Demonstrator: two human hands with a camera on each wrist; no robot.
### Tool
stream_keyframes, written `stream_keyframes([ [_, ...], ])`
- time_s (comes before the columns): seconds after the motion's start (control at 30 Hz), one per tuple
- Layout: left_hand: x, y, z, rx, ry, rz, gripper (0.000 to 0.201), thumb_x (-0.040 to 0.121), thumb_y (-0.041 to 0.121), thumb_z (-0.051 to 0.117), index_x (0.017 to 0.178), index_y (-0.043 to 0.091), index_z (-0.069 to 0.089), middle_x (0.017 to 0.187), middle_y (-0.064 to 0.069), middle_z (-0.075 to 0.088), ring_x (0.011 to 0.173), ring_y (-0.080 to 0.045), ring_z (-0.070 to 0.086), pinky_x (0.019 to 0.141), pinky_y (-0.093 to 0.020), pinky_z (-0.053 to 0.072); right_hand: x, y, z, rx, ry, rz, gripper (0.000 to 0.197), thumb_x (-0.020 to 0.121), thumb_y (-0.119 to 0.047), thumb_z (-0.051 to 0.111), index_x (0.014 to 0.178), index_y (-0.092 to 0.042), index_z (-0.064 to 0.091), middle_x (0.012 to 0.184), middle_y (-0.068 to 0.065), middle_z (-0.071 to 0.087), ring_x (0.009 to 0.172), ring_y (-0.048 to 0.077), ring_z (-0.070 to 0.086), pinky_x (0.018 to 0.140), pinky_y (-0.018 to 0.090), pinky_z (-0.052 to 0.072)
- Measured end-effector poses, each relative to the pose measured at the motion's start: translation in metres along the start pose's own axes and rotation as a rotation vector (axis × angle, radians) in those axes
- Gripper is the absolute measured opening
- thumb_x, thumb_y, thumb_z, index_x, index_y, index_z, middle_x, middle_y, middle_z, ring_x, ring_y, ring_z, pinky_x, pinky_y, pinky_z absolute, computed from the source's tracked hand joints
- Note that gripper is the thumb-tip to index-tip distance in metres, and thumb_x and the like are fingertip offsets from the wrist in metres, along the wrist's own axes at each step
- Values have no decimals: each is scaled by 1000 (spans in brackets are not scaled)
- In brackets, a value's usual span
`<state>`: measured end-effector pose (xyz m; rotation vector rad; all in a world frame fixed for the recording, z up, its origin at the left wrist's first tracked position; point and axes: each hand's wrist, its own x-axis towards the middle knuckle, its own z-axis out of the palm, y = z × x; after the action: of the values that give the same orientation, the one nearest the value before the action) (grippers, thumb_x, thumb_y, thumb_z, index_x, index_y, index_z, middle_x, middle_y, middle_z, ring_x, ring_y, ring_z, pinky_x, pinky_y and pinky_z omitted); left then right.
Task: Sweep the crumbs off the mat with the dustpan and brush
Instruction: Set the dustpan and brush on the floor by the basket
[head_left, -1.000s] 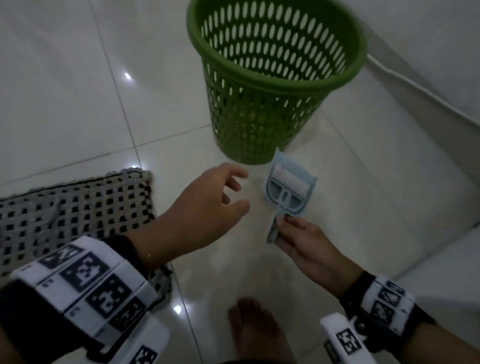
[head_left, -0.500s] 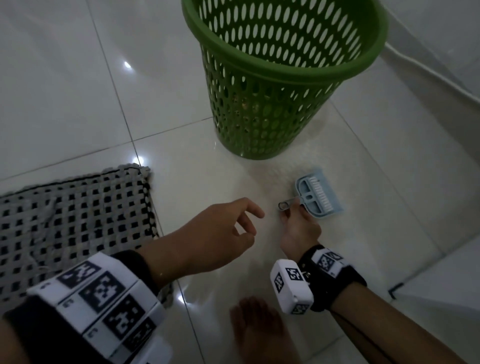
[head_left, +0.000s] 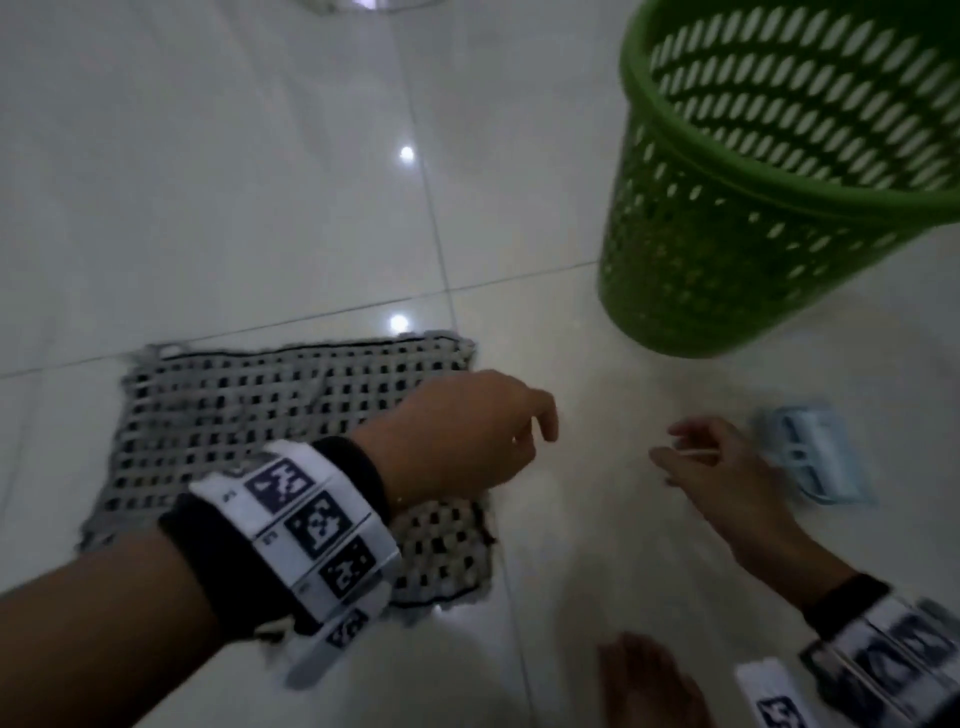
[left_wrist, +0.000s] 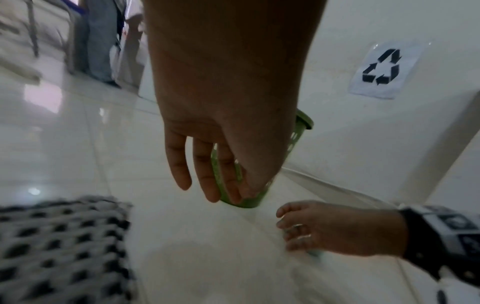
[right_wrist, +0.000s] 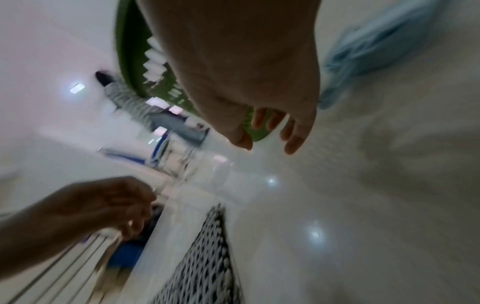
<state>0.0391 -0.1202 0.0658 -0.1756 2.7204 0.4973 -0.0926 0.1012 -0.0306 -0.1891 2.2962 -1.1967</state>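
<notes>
The black-and-grey woven mat (head_left: 249, 415) lies on the tiled floor at centre left. A light-blue dustpan with the brush clipped in it (head_left: 810, 457) lies flat on the floor at the right, blurred. My right hand (head_left: 685, 447) hovers just left of the dustpan, fingers spread and relaxed, holding nothing. My left hand (head_left: 519, 431) hangs over the mat's right edge with loosely curled fingers, also empty. In the left wrist view its fingers (left_wrist: 207, 174) point down beside the mat (left_wrist: 64, 246). The right wrist view shows the dustpan (right_wrist: 376, 47) as a blue blur behind my hand (right_wrist: 272, 133).
A green perforated basket (head_left: 753, 234) stands on the floor at the upper right, close behind the dustpan. A bare foot (head_left: 649, 686) is at the bottom edge. A wall with a recycling sign (left_wrist: 381, 70) runs along the right. White glossy tiles surround the mat.
My right hand has let go of the dustpan's handle and drawn back to the left of it. The view has swung left, bringing the mat to the centre; my left hand now hangs over its edge.
</notes>
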Motion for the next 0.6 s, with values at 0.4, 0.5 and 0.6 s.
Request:
stream_keyframes([
  [0.4,-134,-183,124,-31,-92,-581,49,101,47,44,148,48,28,165,-2,4,145,-42,22,112,-55,36,-27,-61,222,-907,-769,-867,67,85,-52,66,140,-17,50,140,12,41,132,33,36,110,45,37],
  [0.5,-149,-182,165,-244,-22,-703,65,99,59,42,152,56,5,165,6,-17,150,-45,-9,119,-61,16,-36,-50,234,-1022,-743,-863,74,83,-61,63,144,-23,44,155,7,27,146,31,17,121,47,21],
  [0.6,-159,-179,185,-317,91,-745,69,98,57,46,151,58,1,163,12,-22,149,-41,-19,119,-63,16,-37,-45,238,-1006,-747,-843,78,84,-62,62,149,-30,35,163,3,13,151,26,-1,123,45,9],
])
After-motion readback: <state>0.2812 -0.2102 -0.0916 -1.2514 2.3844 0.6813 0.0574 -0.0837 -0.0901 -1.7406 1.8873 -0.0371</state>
